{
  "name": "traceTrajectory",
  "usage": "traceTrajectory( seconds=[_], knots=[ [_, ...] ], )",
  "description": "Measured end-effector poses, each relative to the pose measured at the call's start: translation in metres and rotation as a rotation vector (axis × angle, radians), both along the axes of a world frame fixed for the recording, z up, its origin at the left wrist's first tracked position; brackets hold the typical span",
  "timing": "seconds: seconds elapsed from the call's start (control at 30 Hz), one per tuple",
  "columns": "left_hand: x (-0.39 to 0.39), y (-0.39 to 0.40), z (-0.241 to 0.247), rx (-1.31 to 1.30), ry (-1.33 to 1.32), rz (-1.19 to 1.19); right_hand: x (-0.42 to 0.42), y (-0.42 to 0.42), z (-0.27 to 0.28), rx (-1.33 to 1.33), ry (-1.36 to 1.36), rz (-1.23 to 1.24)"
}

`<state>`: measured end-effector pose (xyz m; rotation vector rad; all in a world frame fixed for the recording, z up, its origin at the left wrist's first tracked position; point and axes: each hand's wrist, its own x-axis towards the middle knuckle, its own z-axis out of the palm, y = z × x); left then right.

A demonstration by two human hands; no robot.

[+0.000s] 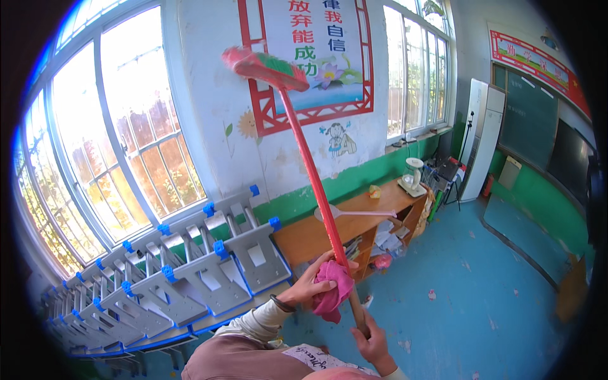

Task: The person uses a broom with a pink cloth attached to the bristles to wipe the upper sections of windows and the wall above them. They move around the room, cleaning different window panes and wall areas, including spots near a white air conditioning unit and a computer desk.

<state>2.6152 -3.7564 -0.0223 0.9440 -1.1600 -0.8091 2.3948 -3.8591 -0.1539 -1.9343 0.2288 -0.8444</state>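
Note:
I hold a broom with a red handle (308,164) tilted up in front of me. Its red and green bristle head (266,69) is raised before the wall poster and looks blurred. My left hand (316,285) presses a crumpled pink cloth (334,289) around the handle's lower red part. Below it, my right hand (373,342) grips the bare brown end of the handle (357,311).
Upturned grey desks (190,289) with blue feet line the window side at left. Ahead stands a wooden shelf unit (304,237) bearing a pink-handled paddle-like object (356,213) and a glass kettle (413,173). Litter dots the blue floor (451,294). A white cabinet-like unit (482,137) stands far right.

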Motion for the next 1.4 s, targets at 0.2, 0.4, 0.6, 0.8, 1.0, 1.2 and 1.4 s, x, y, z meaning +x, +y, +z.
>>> traceTrajectory(
  seconds=[0.2,0.4,0.6,0.8,1.0,1.2,1.4],
  knots=[
    [0.053,-0.057,-0.019,-0.046,0.052,0.037,0.101,-0.121,0.109,-0.238,-0.131,-0.035],
    [0.095,-0.083,-0.044,0.082,0.05,-0.005,0.227,-0.227,0.264,-0.579,-0.357,-0.038],
    [0.143,-0.093,-0.057,0.031,0.02,0.187,0.326,-0.245,0.494,-0.724,-0.681,0.1],
    [0.176,-0.093,-0.084,0.049,0.085,0.47,0.435,-0.222,0.721,-1.119,-0.955,-0.415],
    [0.195,-0.08,-0.117,0.072,0.251,0.679,0.467,-0.221,0.825,-1.05,-0.837,-0.38],
    [0.222,-0.058,-0.194,0.026,0.582,0.789,0.462,-0.368,0.763,-0.873,-0.815,-0.365],
    [0.155,-0.107,-0.104,-0.023,0.055,1.083,0.437,-0.534,0.64,-0.736,-0.595,-0.741]
  ],
)
